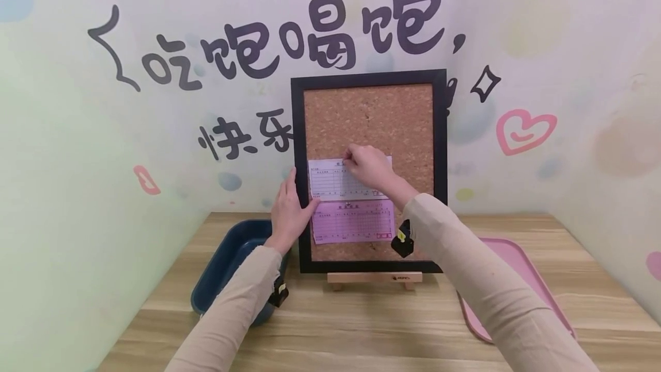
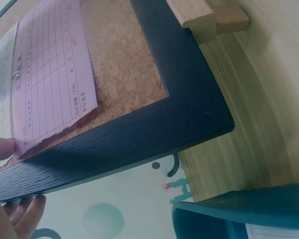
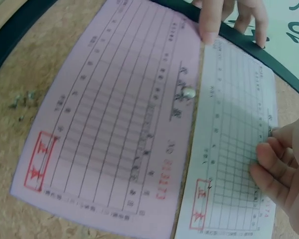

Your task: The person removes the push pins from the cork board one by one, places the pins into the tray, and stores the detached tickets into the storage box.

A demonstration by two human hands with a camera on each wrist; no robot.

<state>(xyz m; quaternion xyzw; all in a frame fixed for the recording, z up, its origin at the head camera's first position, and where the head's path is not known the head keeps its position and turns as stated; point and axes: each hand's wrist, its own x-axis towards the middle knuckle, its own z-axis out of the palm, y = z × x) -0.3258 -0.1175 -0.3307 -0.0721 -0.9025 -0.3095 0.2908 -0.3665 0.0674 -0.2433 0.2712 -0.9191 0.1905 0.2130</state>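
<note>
"Seeing the white slip (image 1: 334,182)?"
"Yes: ruled, red-stamped, on the corkboard (image 1: 369,116) above the pink slip (image 1: 353,224)."
"Hands?"
"Left hand (image 1: 292,211) grips the black frame (image 1: 440,142); right hand (image 1: 372,166) curls its fingers, their hold hard to tell."

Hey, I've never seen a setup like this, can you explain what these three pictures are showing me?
There's no machine here, just a person's two bare hands. One picture comes from a head camera looking forward and down; the others come from a camera on each wrist. On the table a black-framed cork board stands on a small wooden stand, with a blue bin at left and a pink tray at right. A pink slip is on the board, a white slip above it. The left hand holds the board's edge, thumb in front, fingers behind. The right hand has curled fingers at the white slip's top; whether they pinch something is hidden.
</note>
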